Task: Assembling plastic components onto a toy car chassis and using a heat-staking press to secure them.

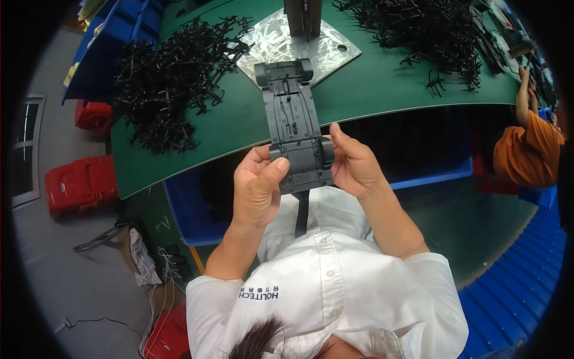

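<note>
A dark grey plastic toy car chassis (293, 116) is held up in front of me at the table's near edge. Rounded wheel-like parts stand out at its corners. My left hand (257, 185) grips its near left corner, thumb on the upper face and fingers behind. On the other side, my right hand (359, 163) is closed about the near right corner, its thumb raised and its fingertips partly hidden by the chassis. The far end of the chassis overlaps a shiny metal plate (335, 51), from which a dark upright post (303, 18) rises.
Heaps of small black plastic parts lie on the green table (371, 99), one pile (167, 78) at left and another (430, 36) at right. Blue bins (197, 221) sit under the edge. Red stools (84, 185) stand at left. A co-worker in an orange top (526, 155) is at right.
</note>
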Motion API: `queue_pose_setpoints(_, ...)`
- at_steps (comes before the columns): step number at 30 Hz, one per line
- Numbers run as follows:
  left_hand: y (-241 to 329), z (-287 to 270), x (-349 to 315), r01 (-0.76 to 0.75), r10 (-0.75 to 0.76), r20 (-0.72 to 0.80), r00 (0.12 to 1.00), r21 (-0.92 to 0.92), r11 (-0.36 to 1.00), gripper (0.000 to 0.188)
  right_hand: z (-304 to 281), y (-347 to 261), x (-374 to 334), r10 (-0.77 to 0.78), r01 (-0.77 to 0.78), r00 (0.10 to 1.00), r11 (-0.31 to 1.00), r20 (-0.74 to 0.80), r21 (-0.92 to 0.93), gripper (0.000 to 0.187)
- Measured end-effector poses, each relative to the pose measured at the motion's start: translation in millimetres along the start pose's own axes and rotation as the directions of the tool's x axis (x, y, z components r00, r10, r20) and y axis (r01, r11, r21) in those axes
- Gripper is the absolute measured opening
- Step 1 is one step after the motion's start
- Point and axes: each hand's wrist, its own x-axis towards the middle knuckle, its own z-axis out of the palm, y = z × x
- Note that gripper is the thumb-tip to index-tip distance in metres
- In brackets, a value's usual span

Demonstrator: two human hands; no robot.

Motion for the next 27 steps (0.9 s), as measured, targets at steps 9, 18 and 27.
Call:
queue_pose_setpoints(9,-1.0,10.6,8.5,-0.074,0.073,-0.068,0.995,-0.017,0.997,0.043,-1.1,-4.7,9.2,-0.062,0.066,0.998,0.983,0.027,-0.172,0.034)
queue_pose_setpoints(18,-16.4,34.1,40.6,-0.169,0.166,-0.049,0.985,-0.065,0.983,0.042,17.5,-30.9,32.6,-0.102,0.095,0.989,0.993,-0.109,-0.069,0.035)
queue_pose_setpoints(27,-17.5,59.5,73.1,-0.205,0.199,-0.077,0.977,-0.076,0.976,0.046,18.0,-66.9,55.6,-0.093,0.079,0.988,0.990,-0.119,-0.119,0.030)
